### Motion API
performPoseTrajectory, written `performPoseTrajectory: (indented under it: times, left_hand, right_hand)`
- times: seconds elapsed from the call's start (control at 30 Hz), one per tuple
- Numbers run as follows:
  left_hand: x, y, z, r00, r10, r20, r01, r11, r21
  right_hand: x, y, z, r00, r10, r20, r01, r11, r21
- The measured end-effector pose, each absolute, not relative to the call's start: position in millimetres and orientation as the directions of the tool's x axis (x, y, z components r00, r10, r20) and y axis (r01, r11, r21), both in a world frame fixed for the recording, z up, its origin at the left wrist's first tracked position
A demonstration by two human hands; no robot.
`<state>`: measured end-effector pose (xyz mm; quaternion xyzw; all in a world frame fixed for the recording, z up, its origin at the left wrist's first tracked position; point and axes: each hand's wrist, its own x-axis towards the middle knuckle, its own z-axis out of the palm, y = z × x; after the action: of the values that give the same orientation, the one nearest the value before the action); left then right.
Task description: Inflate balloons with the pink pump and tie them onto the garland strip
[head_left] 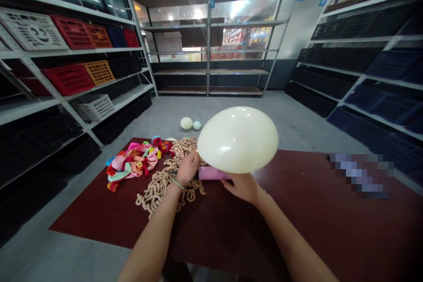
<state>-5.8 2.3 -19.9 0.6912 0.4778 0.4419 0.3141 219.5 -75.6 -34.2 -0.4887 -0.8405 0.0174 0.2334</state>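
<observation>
A large pale cream balloon [239,139] hangs above the dark red table [297,211], its narrow end pointing left. My left hand [187,168] has its fingers closed round that narrow end. Beneath the balloon is my right hand [243,187], partly hidden by it, with thumb and fingers at the right end of a pink-purple cylinder [211,173]. The cylinder lies between my two hands. Tan curled balloons [157,189] are heaped around and behind my left hand. Crumpled colourful balloons [132,163] form a pile at the table's left.
Two small inflated balloons [186,123] rest on the floor beyond the table. A blurred, pixelated object [358,176] lies at the table's right. Shelves with crates [71,80] stand left and right, and a metal rack [209,53] stands at the back.
</observation>
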Motion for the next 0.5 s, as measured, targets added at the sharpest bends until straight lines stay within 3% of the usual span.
performPoseTrajectory:
  times: [0.2,0.37,0.5]
  left_hand:
    - [-2.6,1.4,-22.0,0.166,0.935,0.312,0.499,-0.353,0.792]
    - [1.3,-0.5,-24.1,0.256,0.922,0.29,0.669,-0.386,0.635]
    - [4.8,-0.3,-26.0,0.311,0.919,0.243,0.77,-0.393,0.502]
  right_hand:
    - [210.4,-79.7,-30.6,-0.414,0.751,0.515,0.791,0.577,-0.205]
    - [208.7,-79.3,-34.6,-0.392,0.716,0.578,0.77,0.599,-0.219]
    - [207.9,-78.1,-29.3,-0.36,0.701,0.616,0.821,0.551,-0.148]
